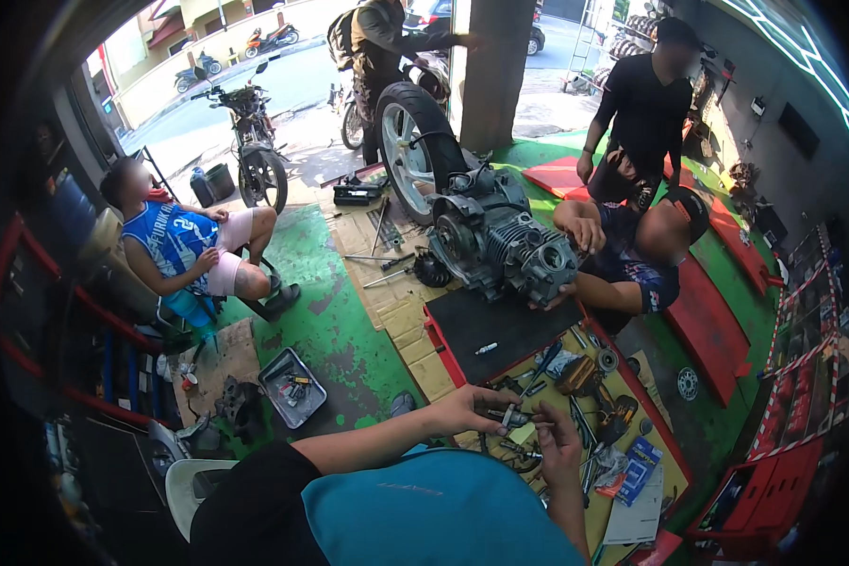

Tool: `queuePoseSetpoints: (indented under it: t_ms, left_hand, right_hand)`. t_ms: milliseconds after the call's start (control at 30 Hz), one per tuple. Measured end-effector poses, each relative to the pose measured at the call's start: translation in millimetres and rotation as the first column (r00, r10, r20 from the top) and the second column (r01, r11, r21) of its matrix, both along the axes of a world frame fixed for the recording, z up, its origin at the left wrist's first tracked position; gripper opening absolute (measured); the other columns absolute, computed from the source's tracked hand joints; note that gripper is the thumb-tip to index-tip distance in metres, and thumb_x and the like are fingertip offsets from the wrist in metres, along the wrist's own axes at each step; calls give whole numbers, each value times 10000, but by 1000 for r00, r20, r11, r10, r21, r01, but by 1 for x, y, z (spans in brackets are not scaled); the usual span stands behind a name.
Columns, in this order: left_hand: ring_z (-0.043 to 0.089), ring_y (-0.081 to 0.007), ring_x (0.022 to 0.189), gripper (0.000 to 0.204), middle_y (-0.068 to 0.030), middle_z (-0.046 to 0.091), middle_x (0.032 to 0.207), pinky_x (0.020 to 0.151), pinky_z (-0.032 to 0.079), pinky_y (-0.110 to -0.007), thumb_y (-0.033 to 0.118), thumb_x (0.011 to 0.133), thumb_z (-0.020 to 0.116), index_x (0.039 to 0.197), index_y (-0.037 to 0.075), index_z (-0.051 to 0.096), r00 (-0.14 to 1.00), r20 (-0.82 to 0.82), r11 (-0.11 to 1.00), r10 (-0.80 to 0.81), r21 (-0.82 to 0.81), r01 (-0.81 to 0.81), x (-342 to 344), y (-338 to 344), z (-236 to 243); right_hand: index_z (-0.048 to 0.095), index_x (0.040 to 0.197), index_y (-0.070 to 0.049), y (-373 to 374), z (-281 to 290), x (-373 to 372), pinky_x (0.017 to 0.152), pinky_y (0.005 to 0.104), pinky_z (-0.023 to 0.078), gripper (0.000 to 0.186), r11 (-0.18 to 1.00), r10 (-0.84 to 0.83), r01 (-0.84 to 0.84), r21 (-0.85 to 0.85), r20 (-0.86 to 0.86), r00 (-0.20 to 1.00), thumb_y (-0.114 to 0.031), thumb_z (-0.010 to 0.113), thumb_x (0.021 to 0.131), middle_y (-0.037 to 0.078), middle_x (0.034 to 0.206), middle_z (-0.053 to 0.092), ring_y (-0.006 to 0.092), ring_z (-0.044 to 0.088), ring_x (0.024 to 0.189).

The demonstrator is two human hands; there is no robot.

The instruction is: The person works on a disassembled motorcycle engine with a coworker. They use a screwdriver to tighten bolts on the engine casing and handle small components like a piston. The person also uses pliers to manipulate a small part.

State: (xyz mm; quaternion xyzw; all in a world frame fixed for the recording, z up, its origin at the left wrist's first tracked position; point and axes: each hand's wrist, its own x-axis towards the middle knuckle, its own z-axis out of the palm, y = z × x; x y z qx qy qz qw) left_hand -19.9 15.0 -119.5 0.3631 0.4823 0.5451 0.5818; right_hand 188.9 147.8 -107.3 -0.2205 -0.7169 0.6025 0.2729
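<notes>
My left hand [476,410] pinches a small pale cylindrical metal part [510,413] above the tool-strewn table. My right hand [558,436] is close beside it with its fingers curled together; whether they grip anything is too small to tell. Below both hands lie loose tools and small parts. Beyond them, a white-and-metal piece like a spark plug [486,349] lies on a black mat [472,325]. Past the mat stands a motorcycle engine [509,236] joined to a wheel [415,156]. A co-worker's hands touch the engine from the right.
A yellow cordless impact driver [590,382] and a blue packet [640,469] lie at right on the table. A metal tray of parts [292,420] is on the green floor. One person sits at left; others stand at the back. A motorcycle [255,141] is parked by the entrance.
</notes>
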Motion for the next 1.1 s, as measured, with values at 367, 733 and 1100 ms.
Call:
queuePoseSetpoints:
  t_ms: [367, 733, 1100]
  left_hand:
    - [571, -235, 1309, 713, -125, 616, 1383, 1114, 470, -390, -51, 874, 745, 1516, 6, 439, 989, 131, 988, -68, 149, 49, 15, 9, 1]
    - [641, -238, 1199, 642, -149, 641, 1312, 1006, 554, -383, -86, 833, 750, 1420, -27, 495, 977, 209, 994, -38, 109, 16, 17, 3, 12]
    - [631, -270, 1218, 654, -158, 589, 1362, 998, 572, -380, -121, 821, 748, 1421, -53, 498, 970, 242, 981, -36, 192, -11, 26, 12, 17]
  right_hand:
    - [638, 1243, 11, -23, 36, -5, 902, 367, 514, 463, 963, -55, 47, 265, 25, 998, -104, 772, 815, 152, 1159, 624, 263, 638, 1049]
    - [671, 1238, -20, -26, 43, 4, 915, 357, 506, 447, 970, -40, 27, 242, 48, 998, -145, 791, 826, 115, 1217, 616, 260, 611, 1123]
    - [650, 1320, -7, -26, 34, 14, 954, 336, 495, 522, 985, -51, 48, 168, 11, 999, -119, 797, 832, 118, 1285, 591, 218, 587, 1160]
